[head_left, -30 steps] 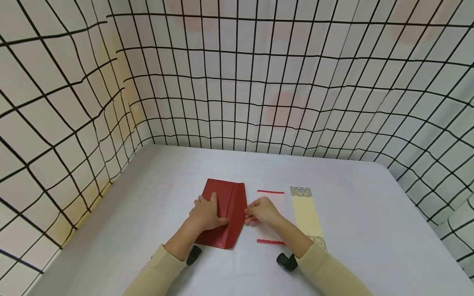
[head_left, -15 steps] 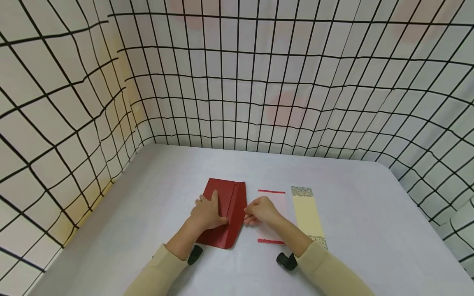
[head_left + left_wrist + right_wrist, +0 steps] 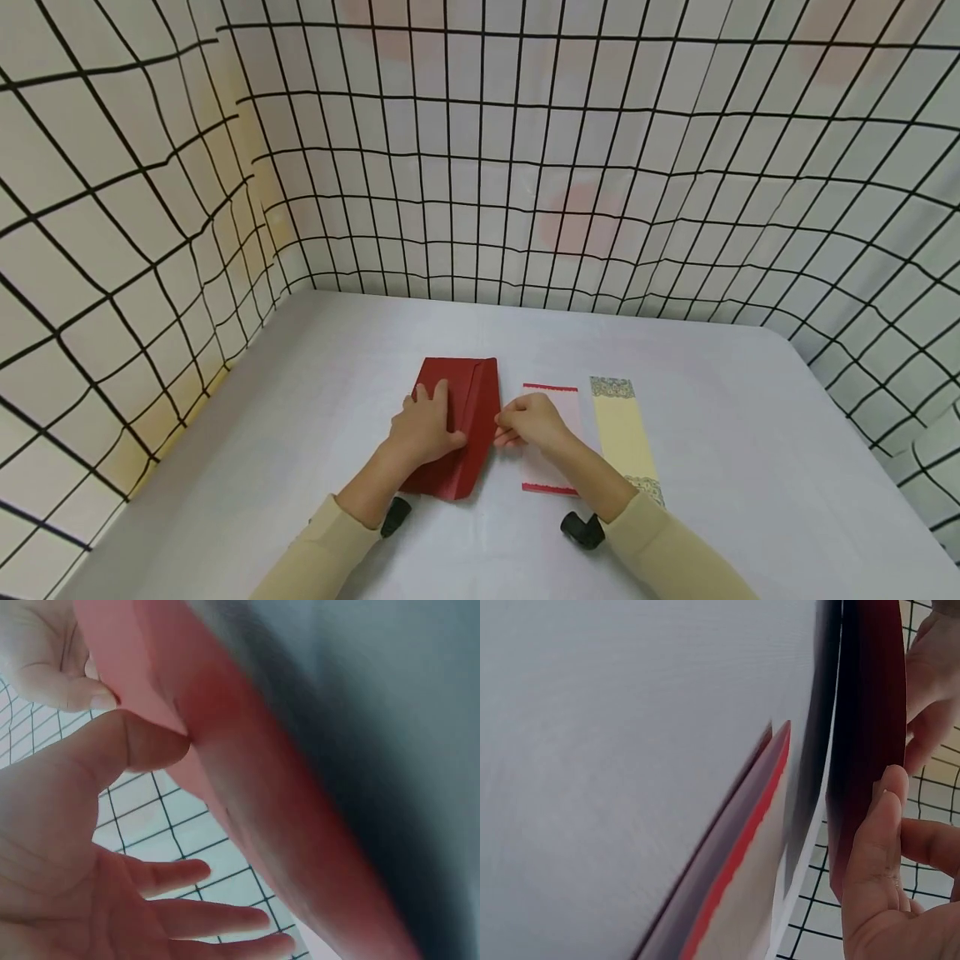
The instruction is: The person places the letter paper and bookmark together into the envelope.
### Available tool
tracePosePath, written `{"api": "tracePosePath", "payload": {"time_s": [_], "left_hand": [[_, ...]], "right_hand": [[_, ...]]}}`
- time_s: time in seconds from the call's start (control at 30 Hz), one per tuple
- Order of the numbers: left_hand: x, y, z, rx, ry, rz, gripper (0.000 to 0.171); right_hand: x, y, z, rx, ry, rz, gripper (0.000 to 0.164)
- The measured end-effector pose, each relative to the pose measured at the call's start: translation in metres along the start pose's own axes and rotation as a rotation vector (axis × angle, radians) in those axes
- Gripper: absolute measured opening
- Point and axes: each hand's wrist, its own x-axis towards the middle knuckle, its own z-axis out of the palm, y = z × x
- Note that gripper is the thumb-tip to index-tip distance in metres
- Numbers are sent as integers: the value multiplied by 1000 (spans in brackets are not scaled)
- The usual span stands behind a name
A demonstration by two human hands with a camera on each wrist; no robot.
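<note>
Envelope (image 3: 460, 398), red: on the table (image 3: 735, 433), partly hidden by the left hand (image 3: 426, 427), fingers spread over it. Right hand (image 3: 534, 420): pinching flap (image 3: 481, 437) edge, some fingertips obscured. Pink card (image 3: 543, 475): part-covered by right hand. Yellow card (image 3: 622, 433): lower end part-hidden.

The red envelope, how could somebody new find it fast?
On the white table before the black grid, look near the middle. The left hand rests on the red envelope, and the right hand pinches its flap's edge. Unlike the pink card and yellow card to its right, it is plain red, with a flap.
</note>
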Motion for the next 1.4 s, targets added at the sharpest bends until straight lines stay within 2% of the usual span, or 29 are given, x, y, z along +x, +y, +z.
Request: {"api": "tracePosePath", "payload": {"time_s": [0.33, 0.43, 0.67, 0.83, 1.03, 1.17, 1.27, 1.4], "left_hand": [[0, 2, 0, 58, 134, 165, 60], [-1, 3, -1, 63, 145, 194, 55], [-2, 5, -10, 75, 106, 203, 37], [-3, 3, -14, 55, 76, 186, 34], [-2, -1, -15, 4, 119, 247, 30], [-1, -4, -18, -33, 130, 260, 29], [0, -8, -21, -53, 87, 252, 32], [3, -18, -25, -115, -24, 234, 37]], "right_hand": [[-4, -2, -1, 3, 14, 5, 13], [-4, -2, -2, 9, 12, 8, 14], [-4, -1, -5, 19, 8, 19, 14], [-4, -1, -6, 32, 12, 10, 14], [-3, 2, -10, 50, 20, 12, 13], [-3, 3, -12, 63, 25, 24, 13], [-5, 3, -14, 68, 22, 23, 14], [-5, 5, -16, 65, 11, 20, 14]]}}
